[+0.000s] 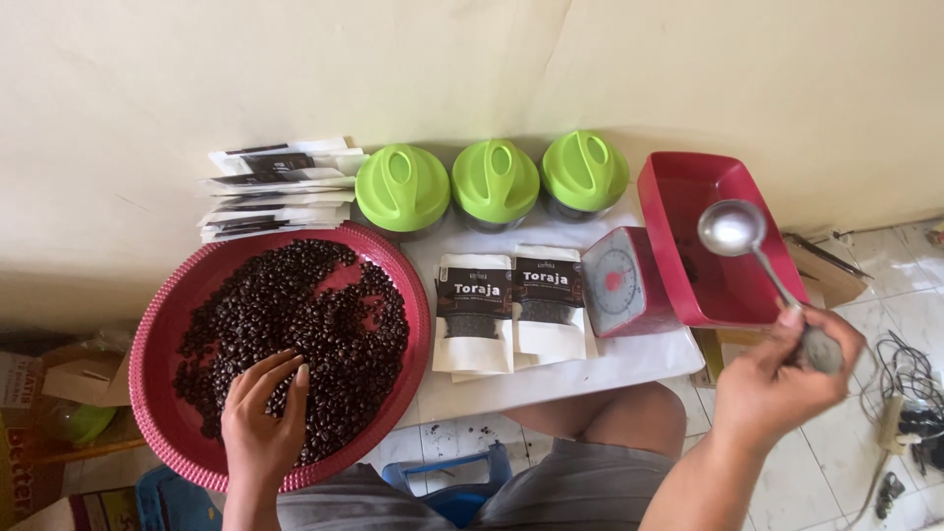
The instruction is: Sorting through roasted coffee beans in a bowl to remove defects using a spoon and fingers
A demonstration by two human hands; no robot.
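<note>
My left hand (261, 418) rests palm down, fingers spread, on dark coffee beans (315, 315) heaped in a round red woven tray (157, 344). My right hand (782, 379) grips the handle of a metal ladle (733, 228), whose empty bowl hangs over the red rectangular pan (678, 187) of a red kitchen scale (619, 280). Two white and black filled pouches (511, 310) lie flat on a white sheet between the tray and the scale.
Three jars with green lids (492, 182) stand against the wall. A stack of empty flat pouches (280, 187) lies behind the tray. A power strip and cables (905, 403) sit on the tiled floor at right. Cardboard boxes (39, 393) are at left. My knee (610, 418) is below the sheet.
</note>
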